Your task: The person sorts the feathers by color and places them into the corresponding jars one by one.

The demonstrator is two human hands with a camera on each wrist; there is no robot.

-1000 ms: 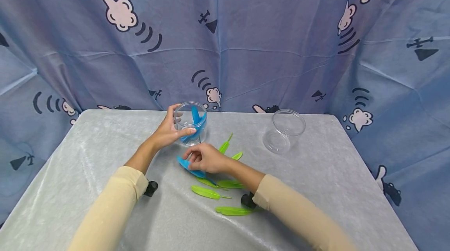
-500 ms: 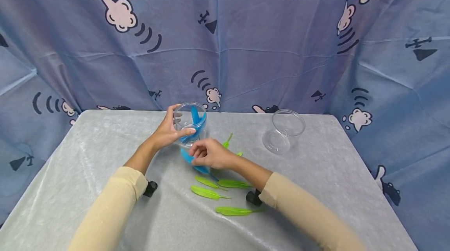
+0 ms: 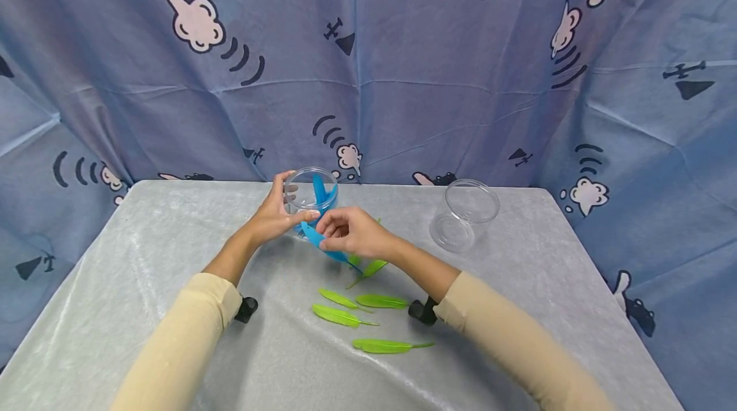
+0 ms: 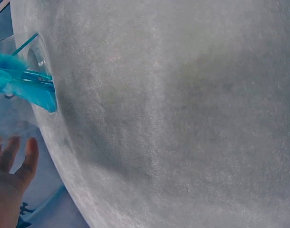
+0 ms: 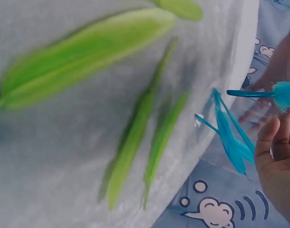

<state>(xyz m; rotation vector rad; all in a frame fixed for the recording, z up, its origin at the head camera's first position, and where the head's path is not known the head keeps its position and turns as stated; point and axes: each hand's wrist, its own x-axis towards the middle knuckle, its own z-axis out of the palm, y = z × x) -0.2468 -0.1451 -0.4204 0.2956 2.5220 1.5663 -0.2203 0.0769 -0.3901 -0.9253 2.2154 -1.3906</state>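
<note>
My left hand (image 3: 276,214) grips the side of a clear plastic cup (image 3: 295,203) near the table's back edge, thumb across its front. Several blue feathers (image 3: 320,189) stand and lean inside the cup; the left wrist view shows their quills (image 4: 38,76) near its base. Just in front and to the right, my right hand (image 3: 361,233) pinches another blue feather (image 3: 332,252). That feather slants, its quill pointing down to the right. In the right wrist view the pinched feather (image 5: 284,96) is beside the feathers in the cup (image 5: 228,135).
Several green feathers lie on the grey cloth-covered table, among them one near the front (image 3: 382,346), one at the middle (image 3: 337,315) and one under my right hand (image 3: 374,268). A second clear cup (image 3: 473,221) stands at the back right. A patterned blue curtain (image 3: 403,78) hangs behind.
My right hand has lifted the blue feather and moved it up and slightly right, to the front of the cup. More green feathers show below it. The left hand and cup have stayed still.
</note>
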